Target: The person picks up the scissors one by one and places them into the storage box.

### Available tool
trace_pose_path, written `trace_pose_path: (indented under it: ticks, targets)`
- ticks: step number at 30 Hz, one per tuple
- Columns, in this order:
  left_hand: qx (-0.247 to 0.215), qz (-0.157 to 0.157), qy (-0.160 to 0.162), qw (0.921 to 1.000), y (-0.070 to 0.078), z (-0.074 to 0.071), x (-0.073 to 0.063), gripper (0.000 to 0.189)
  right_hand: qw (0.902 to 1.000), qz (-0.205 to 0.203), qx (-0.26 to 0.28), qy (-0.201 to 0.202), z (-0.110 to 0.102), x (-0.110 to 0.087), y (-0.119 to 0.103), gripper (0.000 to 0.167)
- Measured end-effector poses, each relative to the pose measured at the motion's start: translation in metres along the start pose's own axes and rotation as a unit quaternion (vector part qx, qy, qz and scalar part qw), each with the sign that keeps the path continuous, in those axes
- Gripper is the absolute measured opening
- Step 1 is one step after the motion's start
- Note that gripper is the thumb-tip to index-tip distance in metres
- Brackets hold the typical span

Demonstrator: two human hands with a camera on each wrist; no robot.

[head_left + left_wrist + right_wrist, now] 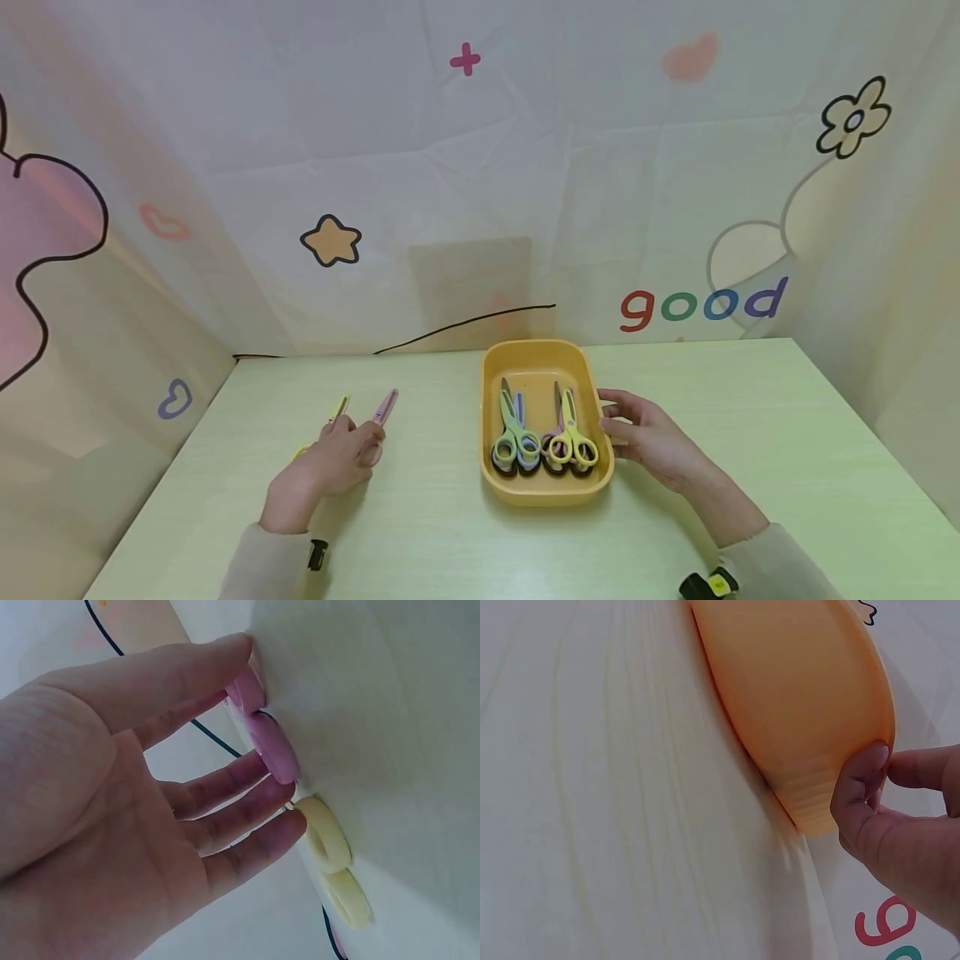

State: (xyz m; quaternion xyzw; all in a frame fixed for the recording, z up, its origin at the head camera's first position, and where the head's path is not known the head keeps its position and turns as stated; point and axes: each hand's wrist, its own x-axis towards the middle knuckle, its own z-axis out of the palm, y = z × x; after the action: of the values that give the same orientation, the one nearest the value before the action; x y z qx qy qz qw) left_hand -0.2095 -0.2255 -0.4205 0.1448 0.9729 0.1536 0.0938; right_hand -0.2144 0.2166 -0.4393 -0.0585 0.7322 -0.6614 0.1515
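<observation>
My left hand is over two pairs of scissors on the table. Its thumb and forefinger pinch the handles of the pink scissors, whose blades point away. Beside them, partly hidden by the hand, lie the yellow scissors; the other fingertips reach near their yellow handles. A yellow-orange tray holds several scissors, with green scissors and another yellow pair on top. My right hand touches the tray's right side at the rim, fingers lightly bent against the outer wall.
The pale green table extends right of the tray and in front of it. A printed white curtain hangs behind the table and along both sides. Inside the tray, blue scissors show beneath the green pair.
</observation>
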Motion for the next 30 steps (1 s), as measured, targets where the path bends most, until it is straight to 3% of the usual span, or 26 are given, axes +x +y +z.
trace_pose_path:
  ticks: [7,16,30]
  targets:
    - [0.032,-0.003,0.005,0.9995,0.004,0.003,0.006,0.038,1.0,0.002,-0.005,0.0,0.001,-0.001,-0.001,0.058]
    - [0.014,0.02,0.001,0.9997,0.015,0.007,0.013,0.031,1.0,0.0,-0.007,0.0,0.0,0.0,0.0,0.058]
    - [0.007,0.019,0.017,0.9997,0.021,0.012,0.022,0.021,1.0,-0.003,-0.005,0.0,-0.001,0.0,0.001,0.056]
